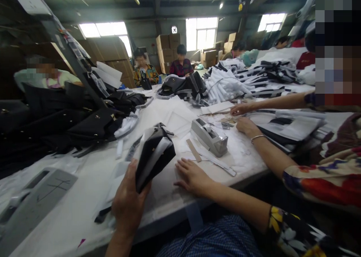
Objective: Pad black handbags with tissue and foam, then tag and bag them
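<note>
My left hand (128,200) grips the lower end of a black handbag (153,155) with white paper wrapped round it, holding it tilted above the white table (70,212). My right hand (191,176) lies flat on the table just right of the bag, fingers spread, holding nothing. A strip of brown card (194,150) lies a little beyond its fingertips.
A grey tape dispenser (210,136) stands beyond my right hand. A co-worker's hands (244,117) work at the right. Black bags (84,125) pile up at the left, white wrapped goods (225,85) at the far side. A grey device (31,202) sits near left. People sit across the table.
</note>
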Demonstrator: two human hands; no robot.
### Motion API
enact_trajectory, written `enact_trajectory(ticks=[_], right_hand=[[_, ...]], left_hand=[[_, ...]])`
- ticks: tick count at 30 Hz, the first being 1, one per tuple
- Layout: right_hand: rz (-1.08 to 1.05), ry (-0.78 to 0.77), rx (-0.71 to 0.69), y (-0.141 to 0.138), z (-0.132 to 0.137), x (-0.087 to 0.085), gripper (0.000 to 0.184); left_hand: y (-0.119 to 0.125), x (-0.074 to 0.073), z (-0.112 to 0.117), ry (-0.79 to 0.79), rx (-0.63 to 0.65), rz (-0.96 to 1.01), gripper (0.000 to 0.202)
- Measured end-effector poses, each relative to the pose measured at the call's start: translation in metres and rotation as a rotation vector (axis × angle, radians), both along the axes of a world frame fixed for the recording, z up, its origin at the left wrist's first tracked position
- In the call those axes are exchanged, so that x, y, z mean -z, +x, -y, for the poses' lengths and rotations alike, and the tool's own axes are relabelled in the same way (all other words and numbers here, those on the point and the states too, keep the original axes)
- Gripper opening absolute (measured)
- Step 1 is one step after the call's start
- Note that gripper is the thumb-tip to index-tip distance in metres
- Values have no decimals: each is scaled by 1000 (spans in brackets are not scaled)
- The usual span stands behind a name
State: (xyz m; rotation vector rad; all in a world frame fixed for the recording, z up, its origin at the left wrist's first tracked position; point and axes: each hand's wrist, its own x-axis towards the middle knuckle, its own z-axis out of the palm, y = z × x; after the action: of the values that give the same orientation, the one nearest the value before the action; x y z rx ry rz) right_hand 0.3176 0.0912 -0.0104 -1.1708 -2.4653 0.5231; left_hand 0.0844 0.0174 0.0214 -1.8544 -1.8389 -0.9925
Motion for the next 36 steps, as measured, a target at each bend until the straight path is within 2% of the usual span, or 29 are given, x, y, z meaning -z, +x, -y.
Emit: enact_trajectory(ticks=[1,3,7,10,12,14,16,19,22,25,30,36], right_hand=[[27,-17,-38,0,8,6,78],[31,2,-93,-3,16,13,81],[-57,129,-106,-10,24,9,59],[-168,143,-200,-1,48,-10,36],[-286,145,-301,11,61,-30,29],[-396,166,-306,20,60,-51,25],[-450,196,-178,21,39,-69,22],[-259,137,62,5,-18,-83,24],[19,-1,134,-25,-79,-82,25],[175,-103,141,-55,-119,-74,27],[274,-198,168,-83,-142,-63,28],[44,-183,127,-63,-148,-70,22]], left_hand=[[1,2,-1,13,32,-30,79],[3,5,-1,25,94,-97,80],[8,14,1,27,195,-250,78],[14,23,5,36,220,-401,71],[18,30,7,41,229,-497,65],[22,34,9,39,228,-552,59],[25,35,13,32,215,-569,57],[29,35,22,33,203,-571,58],[34,37,30,38,197,-546,59],[39,41,37,50,175,-511,59],[32,41,46,33,180,-540,59],[22,39,50,17,194,-567,59]])
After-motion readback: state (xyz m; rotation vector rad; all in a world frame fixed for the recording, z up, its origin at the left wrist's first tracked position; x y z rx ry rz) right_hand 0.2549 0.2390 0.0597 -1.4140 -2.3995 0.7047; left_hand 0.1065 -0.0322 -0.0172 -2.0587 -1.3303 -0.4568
